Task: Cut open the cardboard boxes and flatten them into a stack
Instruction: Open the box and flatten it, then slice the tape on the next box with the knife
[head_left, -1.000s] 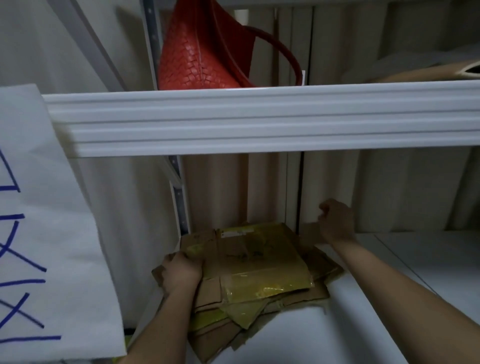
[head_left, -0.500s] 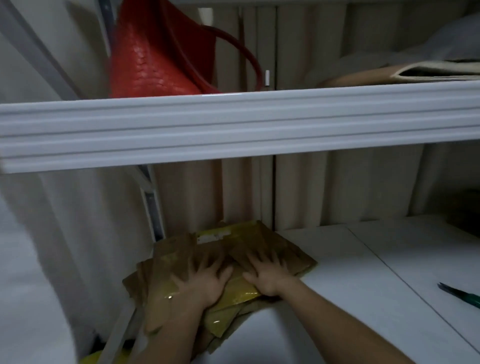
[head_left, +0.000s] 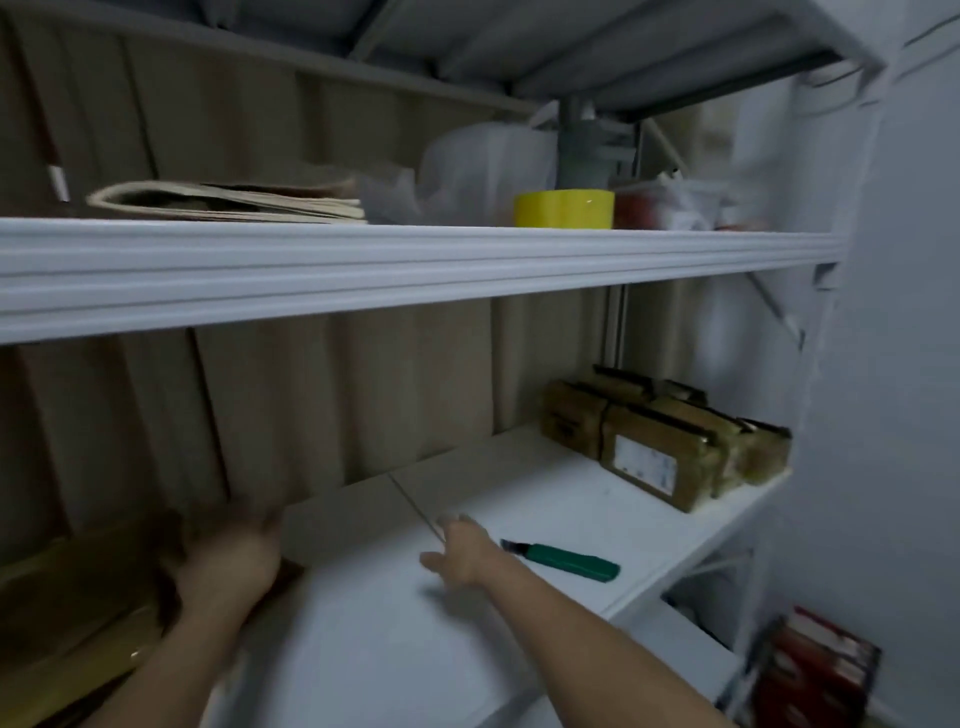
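Note:
A stack of flattened brown cardboard with yellow tape (head_left: 78, 618) lies at the left end of the white shelf (head_left: 395, 639). My left hand (head_left: 228, 566) rests flat on the stack's right edge. My right hand (head_left: 457, 556) hovers open above the shelf, fingers spread, just left of a green-handled box cutter (head_left: 566, 560) lying on the shelf. Several taped cardboard boxes (head_left: 660, 447) stand whole at the shelf's far right end, one with a white label.
The upper shelf (head_left: 415, 260) carries folded cardboard (head_left: 228, 200), a yellow tape roll (head_left: 563, 208), a white plastic bag (head_left: 478, 166) and a grey container. A beige corrugated wall backs the shelves. Red items (head_left: 821, 670) sit low at right.
The view has swung right, bringing the boxes and cutter into sight. My right hand lifted off the flattened stack and moved right toward the cutter. My left hand stays on the stack.

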